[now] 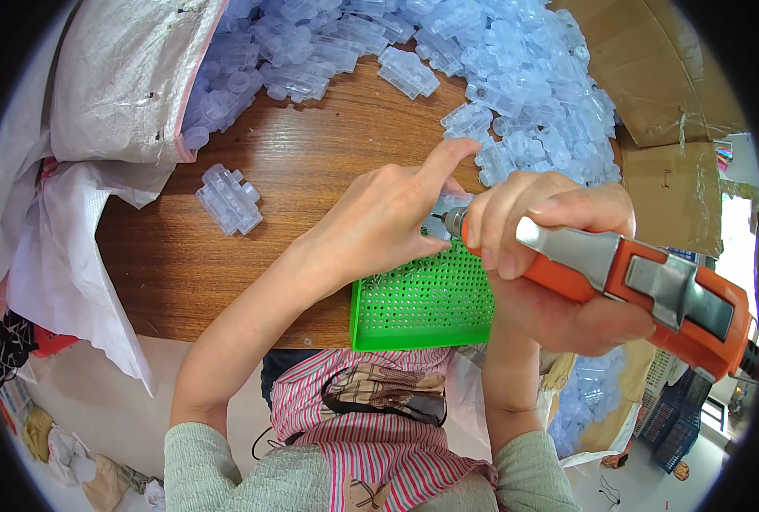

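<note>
My right hand [559, 256] is wrapped round an orange and silver electric screwdriver [597, 266], which lies slantwise with its bit pointing left. The bit's tip meets a translucent bluish plastic part [441, 224] that my left hand [390, 205] grips between thumb and fingers. Much of that part is hidden by both hands. Below them is a green perforated tray [422, 307] with small metal screws [396, 273] along its far side. A similar clear plastic part [229, 199] lies alone on the brown wooden table [303, 145], left of my left forearm.
A big heap of clear plastic parts [533, 77] covers the table's far side. A white woven sack [132, 77] stands at left, cardboard [669, 188] at right. More clear parts [588, 388] fill a box at lower right, near dark plastic crates [674, 414].
</note>
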